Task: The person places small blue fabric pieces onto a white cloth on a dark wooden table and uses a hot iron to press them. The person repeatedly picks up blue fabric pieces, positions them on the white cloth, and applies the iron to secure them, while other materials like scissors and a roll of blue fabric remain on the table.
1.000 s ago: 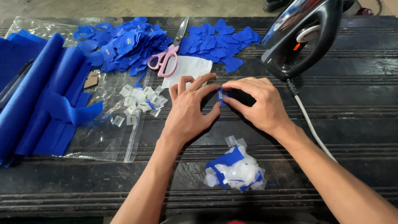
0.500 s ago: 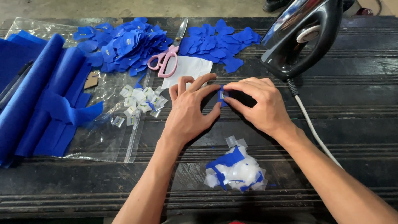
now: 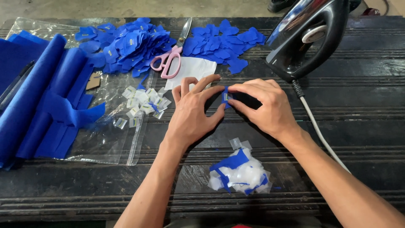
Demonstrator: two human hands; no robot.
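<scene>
The small blue fabric piece [image 3: 226, 97] sits pinched between both hands on the counter [image 3: 358, 126], left hand [image 3: 192, 114] and right hand [image 3: 263, 105] fingers clamped on it. It could slip askew; the iron [image 3: 308, 38] stands near.

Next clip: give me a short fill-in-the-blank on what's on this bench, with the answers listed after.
1. Both hands, the left hand and the right hand, pinch one small ____ fabric piece.
2. The scissors have ____ handles.
3. The black iron stands at the ____ end of the bench.
4. The scrap pile nearest the person is blue and ____.

Missing words: blue; pink; right; white
</scene>
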